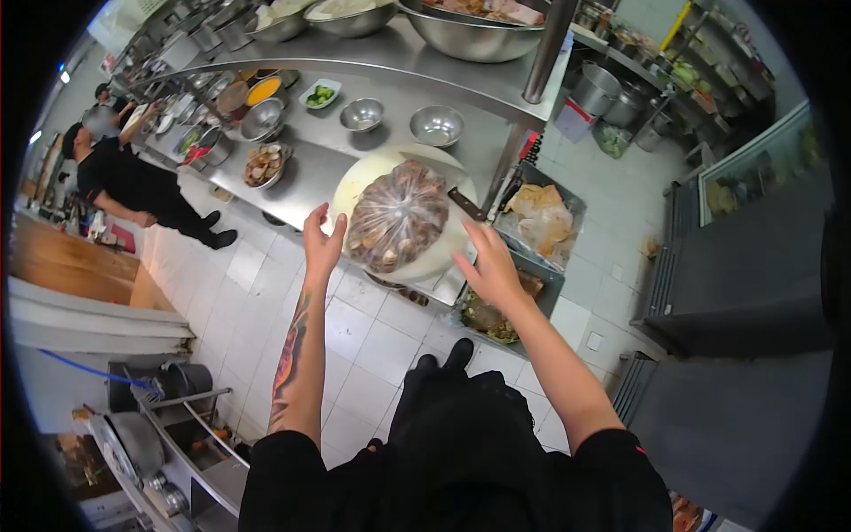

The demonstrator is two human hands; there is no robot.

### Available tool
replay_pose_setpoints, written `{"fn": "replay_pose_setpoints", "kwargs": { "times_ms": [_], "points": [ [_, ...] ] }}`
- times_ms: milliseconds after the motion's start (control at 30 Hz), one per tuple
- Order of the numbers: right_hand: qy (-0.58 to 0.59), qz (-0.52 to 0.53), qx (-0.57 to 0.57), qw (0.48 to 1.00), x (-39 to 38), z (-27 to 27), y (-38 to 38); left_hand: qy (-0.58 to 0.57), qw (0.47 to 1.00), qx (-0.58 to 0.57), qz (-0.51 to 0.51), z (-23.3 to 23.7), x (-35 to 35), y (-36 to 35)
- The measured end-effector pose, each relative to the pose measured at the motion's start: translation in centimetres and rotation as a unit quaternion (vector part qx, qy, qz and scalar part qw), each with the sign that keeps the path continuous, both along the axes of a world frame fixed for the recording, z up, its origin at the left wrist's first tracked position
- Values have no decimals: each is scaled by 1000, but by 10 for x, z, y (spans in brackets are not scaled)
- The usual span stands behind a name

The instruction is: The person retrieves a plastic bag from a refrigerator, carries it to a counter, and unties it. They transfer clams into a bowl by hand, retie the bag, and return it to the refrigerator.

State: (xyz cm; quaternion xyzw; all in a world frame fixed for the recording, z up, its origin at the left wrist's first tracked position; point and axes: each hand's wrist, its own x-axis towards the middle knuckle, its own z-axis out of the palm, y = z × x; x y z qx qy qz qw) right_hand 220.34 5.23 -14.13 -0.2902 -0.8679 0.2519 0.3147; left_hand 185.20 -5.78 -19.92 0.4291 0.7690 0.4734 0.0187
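A clear plastic bag (399, 217), full of brown and pale chunks of food, sits on a round white cutting board (455, 254). To its left is my left hand (324, 238), open, thumb apart from the fingers, near the board's edge. My right hand (487, 264) is on the other side, also open with fingers spread, by the board's right edge. Neither hand holds anything. A knife (466, 204) with a dark handle lies at the right of the board, behind the bag; its blade is mostly hidden.
Two metal bowls (436, 126) stand behind the board, and a bowl of brown pieces (266, 166) is to the left. Bins (541, 213) with scraps and brown paper stand right of the counter. A shelf (355, 66) overhangs it. A co-worker (133, 182) stands at left.
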Motion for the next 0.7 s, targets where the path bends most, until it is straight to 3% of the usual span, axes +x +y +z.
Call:
{"fn": "replay_pose_setpoints", "kwargs": {
  "times_ms": [33,67,100,133,167,233,267,300,367,400,433,467,500,533,567,633,667,700],
  "points": [
    [-18,-12,-60,998,37,-14,-11,76,997,8,-14,29,23,0],
    [-35,-24,-124,991,77,-36,-24,69,997,5,-22,50,49,8],
    [-52,-43,-129,989,120,-70,-34,119,990,7,-77,70,79,16],
    [-94,-67,-207,971,159,-79,-46,171,976,15,-133,79,101,25],
    [-167,-105,-212,957,202,-101,-53,169,974,24,-149,72,105,32],
    [-161,-145,-243,946,278,-124,-65,242,962,-120,-48,51,117,62],
    [-194,-135,-216,947,317,-132,-60,174,970,-169,-17,76,140,70],
    [-226,-126,-193,946,358,-140,-48,118,980,-158,-3,80,150,73],
    [-341,-187,-218,895,427,-133,-10,147,977,-154,2,76,157,75],
    [-355,-219,-206,885,466,-126,18,217,955,-201,15,21,108,80],
    [-370,-243,-192,876,510,-117,52,197,962,-189,17,8,97,75],
    [-368,-260,-149,880,558,-127,98,160,981,-109,26,24,119,67],
    [-434,-327,-128,829,582,-69,132,183,967,-162,66,16,103,62],
    [-431,-339,-78,832,630,-40,169,174,961,-177,123,21,102,55],
    [-474,-363,-46,801,673,-11,212,197,963,-141,120,30,114,47],
    [-537,-421,97,725,744,82,270,200,961,-140,129,-5,56,19],
    [-560,-435,288,644,791,116,302,207,964,-95,140,17,105,18],
    [-581,-436,396,562,823,161,324,214,963,-54,154,48,161,11]
  ]
}}
